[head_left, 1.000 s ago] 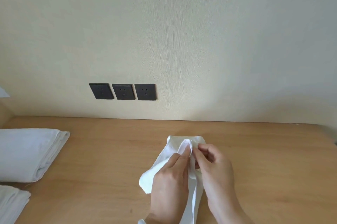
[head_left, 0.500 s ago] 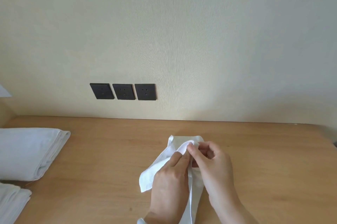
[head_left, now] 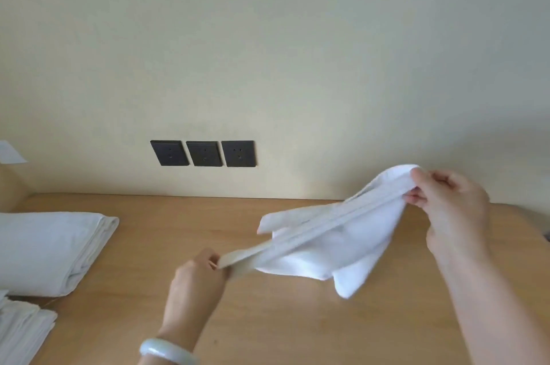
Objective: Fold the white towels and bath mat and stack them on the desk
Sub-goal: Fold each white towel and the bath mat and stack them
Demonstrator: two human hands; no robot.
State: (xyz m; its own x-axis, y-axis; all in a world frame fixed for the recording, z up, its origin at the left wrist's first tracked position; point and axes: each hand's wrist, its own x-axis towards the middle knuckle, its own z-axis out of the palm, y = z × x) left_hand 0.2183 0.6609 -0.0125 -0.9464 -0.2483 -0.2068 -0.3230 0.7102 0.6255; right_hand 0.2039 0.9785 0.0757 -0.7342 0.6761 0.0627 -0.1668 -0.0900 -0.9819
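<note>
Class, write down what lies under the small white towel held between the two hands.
Wooden desk shows below and beside the small white towel, pinched by the left hand and right hand. The patch directly beneath the cloth is hidden.

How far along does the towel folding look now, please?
Done: one folded towel and a second folded pile lie at the left of the desk. In hand: the left hand and right hand pinch opposite ends of a small white towel, stretched between them. Left: folding it and stacking it.
</note>
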